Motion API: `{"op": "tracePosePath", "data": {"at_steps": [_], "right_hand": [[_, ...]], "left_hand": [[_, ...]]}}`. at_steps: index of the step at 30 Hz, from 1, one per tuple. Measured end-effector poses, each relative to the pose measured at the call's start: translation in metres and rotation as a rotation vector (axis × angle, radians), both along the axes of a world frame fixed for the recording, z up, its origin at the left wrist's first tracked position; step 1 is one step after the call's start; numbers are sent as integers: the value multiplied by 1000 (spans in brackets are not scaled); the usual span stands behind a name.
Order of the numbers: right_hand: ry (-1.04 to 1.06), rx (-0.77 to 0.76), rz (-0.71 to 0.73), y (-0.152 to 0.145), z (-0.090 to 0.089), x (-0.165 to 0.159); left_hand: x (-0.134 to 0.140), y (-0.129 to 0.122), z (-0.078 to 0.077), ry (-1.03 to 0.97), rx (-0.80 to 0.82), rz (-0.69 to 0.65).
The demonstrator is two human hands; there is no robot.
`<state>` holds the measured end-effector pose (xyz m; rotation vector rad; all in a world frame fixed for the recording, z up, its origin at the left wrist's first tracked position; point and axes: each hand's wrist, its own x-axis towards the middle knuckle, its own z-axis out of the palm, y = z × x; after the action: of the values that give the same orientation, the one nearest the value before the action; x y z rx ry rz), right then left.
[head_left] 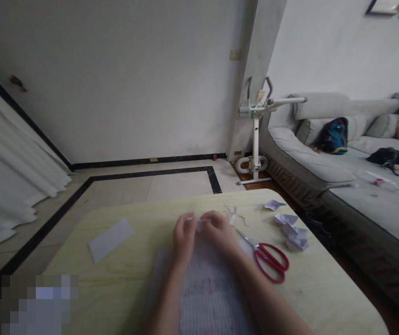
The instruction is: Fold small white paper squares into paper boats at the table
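Observation:
My left hand [184,235] and my right hand [219,229] meet over the middle of a pale wooden table [139,288], and both pinch a small piece of white paper [201,224] between the fingertips. Under my forearms lies a lined sheet or pad [206,293]. Red-handled scissors [269,259] lie just right of my right hand, blades pointing toward it.
A white paper strip [110,239] lies to the left on the table. Several folded paper pieces [292,228] and small scraps [233,215] sit at the right. A grey sofa [360,186] with bags and another person is on the right; an exercise bike [255,139] stands behind the table.

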<state>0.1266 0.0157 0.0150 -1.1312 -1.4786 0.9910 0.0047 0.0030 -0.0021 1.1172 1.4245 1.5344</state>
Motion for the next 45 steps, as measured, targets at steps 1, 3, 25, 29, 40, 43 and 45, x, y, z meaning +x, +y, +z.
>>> {"op": "tracePosePath", "data": {"at_steps": [1,3,25,29,40,43,45], "right_hand": [[-6,8,7,0,0,0],[12,18,23,0,-2,1],[-45,-57,71,1,2,2],[-90,-86,66,2,1,1],[-171,-52,199,0,-7,1],[-194,-53,200,0,-8,1],[-214,-54,205,0,-9,1]], "left_hand": [[0,0,0,0,-1,5],[0,0,0,0,-4,9],[-1,-1,6,-52,-20,-15],[0,-1,9,-41,-18,-15],[0,-4,14,15,12,-50],[1,-4,14,23,18,-60],[1,-4,13,33,17,-74]]}}
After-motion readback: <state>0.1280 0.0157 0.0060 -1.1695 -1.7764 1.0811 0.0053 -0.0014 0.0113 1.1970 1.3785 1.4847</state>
